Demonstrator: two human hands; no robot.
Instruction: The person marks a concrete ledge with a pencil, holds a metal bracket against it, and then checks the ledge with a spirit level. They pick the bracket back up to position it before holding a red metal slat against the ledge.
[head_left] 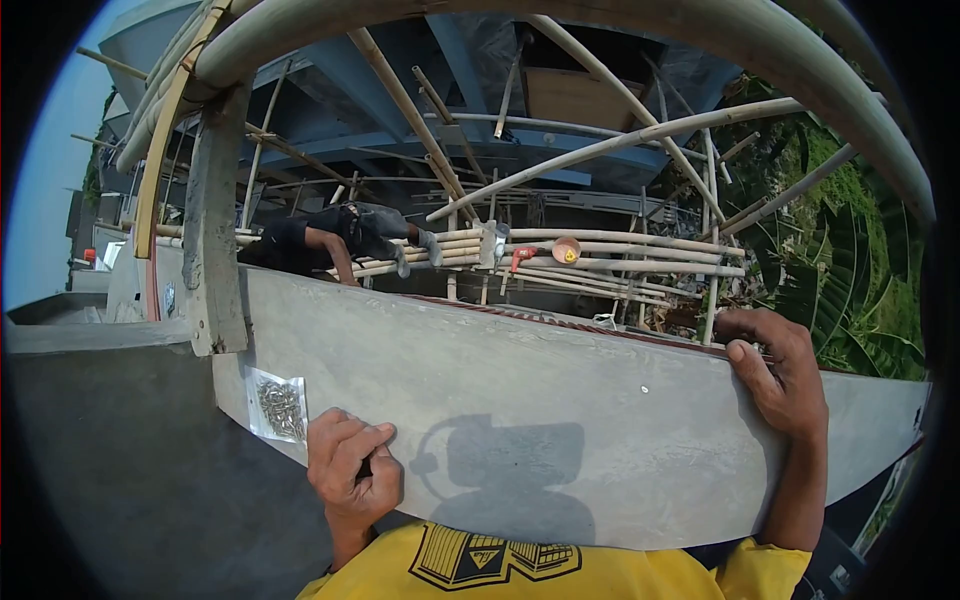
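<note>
My left hand (352, 468) rests against the near edge of a grey concrete ledge (620, 430), its fingers curled in; anything inside them is hidden. Just left of it on the ledge lies a clear bag of small metal pieces (280, 405). On the right, my right hand (780, 375) grips the far edge of the ledge, thumb on top and fingers reaching over. A dark red strip (560, 322) runs along that far edge.
Beyond the ledge, a person (330, 240) in dark clothes bends over bamboo scaffolding (650, 250). A red tool (523, 256) and a round container (566, 250) sit on the poles. A concrete post (215, 220) rises at left; a thick pole arches overhead.
</note>
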